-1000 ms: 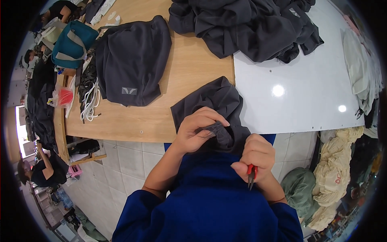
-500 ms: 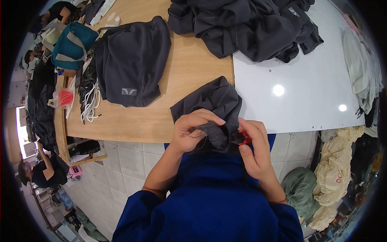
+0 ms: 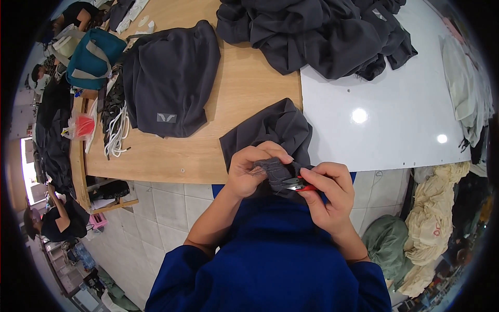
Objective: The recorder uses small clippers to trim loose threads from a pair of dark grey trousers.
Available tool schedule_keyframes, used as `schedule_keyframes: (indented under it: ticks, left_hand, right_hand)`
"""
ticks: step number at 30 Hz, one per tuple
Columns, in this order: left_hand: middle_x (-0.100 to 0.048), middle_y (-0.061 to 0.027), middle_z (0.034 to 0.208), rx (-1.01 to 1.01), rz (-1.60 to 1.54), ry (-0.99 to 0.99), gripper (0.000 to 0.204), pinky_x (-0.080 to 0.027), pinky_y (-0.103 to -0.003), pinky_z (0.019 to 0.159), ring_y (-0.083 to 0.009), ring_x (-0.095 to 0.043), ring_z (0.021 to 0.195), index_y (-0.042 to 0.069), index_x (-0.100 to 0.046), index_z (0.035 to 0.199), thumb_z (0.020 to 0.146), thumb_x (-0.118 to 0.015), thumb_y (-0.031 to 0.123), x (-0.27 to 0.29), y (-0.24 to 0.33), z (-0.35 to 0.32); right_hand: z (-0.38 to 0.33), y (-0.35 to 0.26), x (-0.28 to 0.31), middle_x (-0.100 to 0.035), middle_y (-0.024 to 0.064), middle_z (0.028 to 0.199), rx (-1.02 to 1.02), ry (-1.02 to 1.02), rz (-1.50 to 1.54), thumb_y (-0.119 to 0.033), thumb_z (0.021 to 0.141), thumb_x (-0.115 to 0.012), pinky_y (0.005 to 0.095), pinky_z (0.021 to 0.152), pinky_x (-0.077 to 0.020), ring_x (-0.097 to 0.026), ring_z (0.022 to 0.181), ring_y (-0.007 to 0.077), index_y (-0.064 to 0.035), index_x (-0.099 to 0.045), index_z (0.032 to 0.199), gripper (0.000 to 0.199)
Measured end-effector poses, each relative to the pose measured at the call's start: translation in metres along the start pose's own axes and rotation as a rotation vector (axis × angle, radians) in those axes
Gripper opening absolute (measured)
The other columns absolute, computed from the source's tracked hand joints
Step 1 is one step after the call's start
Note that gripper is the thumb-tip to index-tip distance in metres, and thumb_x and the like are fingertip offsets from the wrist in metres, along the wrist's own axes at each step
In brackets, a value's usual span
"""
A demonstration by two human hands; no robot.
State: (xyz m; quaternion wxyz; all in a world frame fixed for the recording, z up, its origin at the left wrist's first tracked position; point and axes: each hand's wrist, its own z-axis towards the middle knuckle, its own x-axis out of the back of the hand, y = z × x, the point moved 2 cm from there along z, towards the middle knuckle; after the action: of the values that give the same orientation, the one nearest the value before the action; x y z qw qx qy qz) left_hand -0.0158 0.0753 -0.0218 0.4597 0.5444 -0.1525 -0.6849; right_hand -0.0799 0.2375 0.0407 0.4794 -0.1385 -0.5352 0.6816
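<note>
Head view: a dark grey garment (image 3: 270, 130) hangs over the near edge of the wooden table (image 3: 244, 88), close to where the wood meets the white table (image 3: 384, 125). Its lower end is bunched up between both hands, off the table and in front of the person's blue top. The left hand (image 3: 252, 169) is curled round a fold of the cloth, thumb and fingers pinching it from above. The right hand (image 3: 327, 195) is closed on a small red-handled snipper (image 3: 297, 184), whose metal tip touches the pinched fold just right of the left hand's fingers. The hands are nearly touching, with the fold between them.

One more dark garment (image 3: 171, 78), with a small grey patch, lies flat farther back on the wood, well apart from the hands. One heap of dark clothes (image 3: 317, 31) sits at the far edge, spanning both tables. At the left edge are one teal bag (image 3: 93, 57), one bundle of white cords (image 3: 117, 135) and one red bag (image 3: 83, 125). Two other people (image 3: 54, 218) are at the left, beyond the table.
</note>
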Motion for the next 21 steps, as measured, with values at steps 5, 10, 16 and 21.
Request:
schedule_keyframes:
  ticks: [5, 10, 16, 21]
  left_hand:
    - [-0.062, -0.0208, 0.104, 0.002, -0.005, -0.007, 0.013, -0.045, -0.038, 0.087, -0.0274, -0.056, 0.100, 0.000, -0.058, 0.094, 0.082, -0.056, -0.001, 0.0006, -0.0006, 0.0003]
    - [-0.062, -0.0210, 0.104, 0.000, -0.007, -0.008, 0.013, -0.045, -0.038, 0.087, -0.0275, -0.056, 0.100, 0.000, -0.058, 0.094, 0.082, -0.057, -0.002, 0.0010, -0.0009, -0.0002]
    - [-0.062, -0.0212, 0.104, 0.002, -0.009, 0.000, 0.013, -0.045, -0.038, 0.088, -0.0280, -0.056, 0.101, 0.002, -0.058, 0.093, 0.080, -0.057, -0.004, 0.0007, -0.0001, -0.0010]
    - [-0.063, -0.0205, 0.104, -0.015, -0.022, 0.009, 0.016, -0.045, -0.039, 0.088, -0.0280, -0.056, 0.101, 0.003, -0.057, 0.095, 0.080, -0.059, -0.004, 0.0024, -0.0011, -0.0023]
  right_hand:
    - [0.0012, -0.0022, 0.0005, -0.056, 0.0067, 0.088, 0.053, 0.016, -0.082, -0.001, 0.066, -0.073, 0.0235, 0.060, -0.0432, -0.053, 0.072, 0.0175, -0.0037, -0.069, 0.100, 0.034]
    - [0.0006, -0.0017, 0.0004, -0.057, 0.0065, 0.086, 0.075, 0.031, -0.102, -0.003, 0.067, -0.074, 0.0237, 0.058, -0.0429, -0.053, 0.071, 0.0172, -0.0033, -0.069, 0.099, 0.032]
    - [-0.0010, -0.0028, 0.0014, -0.056, 0.0077, 0.087, 0.035, 0.061, -0.104, -0.003, 0.068, -0.074, 0.0238, 0.058, -0.0431, -0.053, 0.071, 0.0177, -0.0024, -0.068, 0.100, 0.032]
    - [-0.0025, -0.0030, 0.0018, -0.056, 0.0083, 0.088, 0.030, 0.074, -0.121, -0.003, 0.067, -0.074, 0.0241, 0.058, -0.0434, -0.054, 0.071, 0.0179, -0.0023, -0.068, 0.101, 0.034]
